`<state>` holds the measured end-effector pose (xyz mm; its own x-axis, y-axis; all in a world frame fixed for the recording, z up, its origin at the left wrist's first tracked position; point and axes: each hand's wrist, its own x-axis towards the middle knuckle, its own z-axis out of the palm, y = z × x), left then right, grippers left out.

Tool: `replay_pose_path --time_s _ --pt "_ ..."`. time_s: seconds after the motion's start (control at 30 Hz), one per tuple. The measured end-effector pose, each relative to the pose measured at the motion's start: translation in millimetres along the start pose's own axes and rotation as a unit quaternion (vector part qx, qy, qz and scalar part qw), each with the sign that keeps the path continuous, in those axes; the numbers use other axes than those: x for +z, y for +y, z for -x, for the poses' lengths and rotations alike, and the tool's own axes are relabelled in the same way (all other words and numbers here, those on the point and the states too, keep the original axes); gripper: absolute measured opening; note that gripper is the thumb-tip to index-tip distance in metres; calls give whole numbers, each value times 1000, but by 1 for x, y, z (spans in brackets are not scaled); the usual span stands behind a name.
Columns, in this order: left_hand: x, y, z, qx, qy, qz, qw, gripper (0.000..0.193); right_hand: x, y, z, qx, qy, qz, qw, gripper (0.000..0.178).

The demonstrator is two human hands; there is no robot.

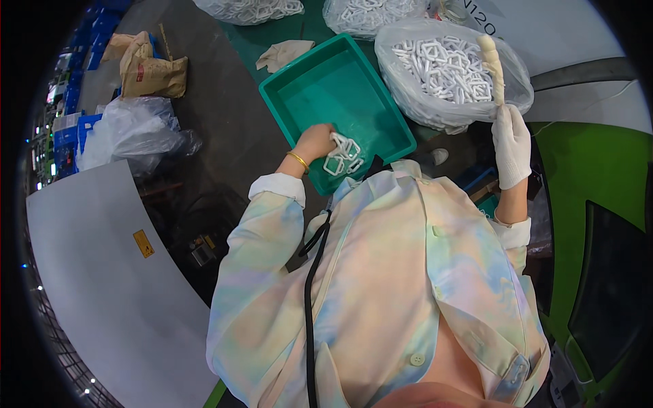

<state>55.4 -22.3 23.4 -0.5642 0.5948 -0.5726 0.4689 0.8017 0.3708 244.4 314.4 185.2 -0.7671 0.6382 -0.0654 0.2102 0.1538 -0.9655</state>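
Note:
My left hand [316,139], bare with a gold bracelet at the wrist, is closed on a bunch of white square plastic rings [343,156] at the near corner of a green plastic tray [340,88]. Apart from those rings the tray looks bare. My right hand [511,143], in a white glove, grips the lower end of a cream-coloured rod-like stack [492,64] held upright. The stack stands over an open clear bag [408,102] full of white rings [442,68] to the right of the tray.
Two more clear bags of white rings [248,8] [367,13] lie beyond the tray, with a beige cloth [284,53] beside them. Brown paper bags [146,68], a crumpled clear plastic bag [132,129] and blue crates [68,129] are at the left. A grey panel [102,272] curves at lower left.

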Motion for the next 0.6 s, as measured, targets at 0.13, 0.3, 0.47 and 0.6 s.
replay_pose_path --time_s 0.13,0.3,0.47,0.6 --pt "-10 3 -7 -22 149 126 981 32 3 -2 1 -19 -11 9 1000 26" --pt "-5 3 -8 18 160 129 979 27 10 -4 -2 -21 -21 13 999 26" --pt "-13 12 -8 -47 212 97 971 22 10 -2 -2 -4 -23 13 1000 26" --pt "-39 27 -2 20 178 405 897 21 10 -1 0 -2 -27 21 999 26"
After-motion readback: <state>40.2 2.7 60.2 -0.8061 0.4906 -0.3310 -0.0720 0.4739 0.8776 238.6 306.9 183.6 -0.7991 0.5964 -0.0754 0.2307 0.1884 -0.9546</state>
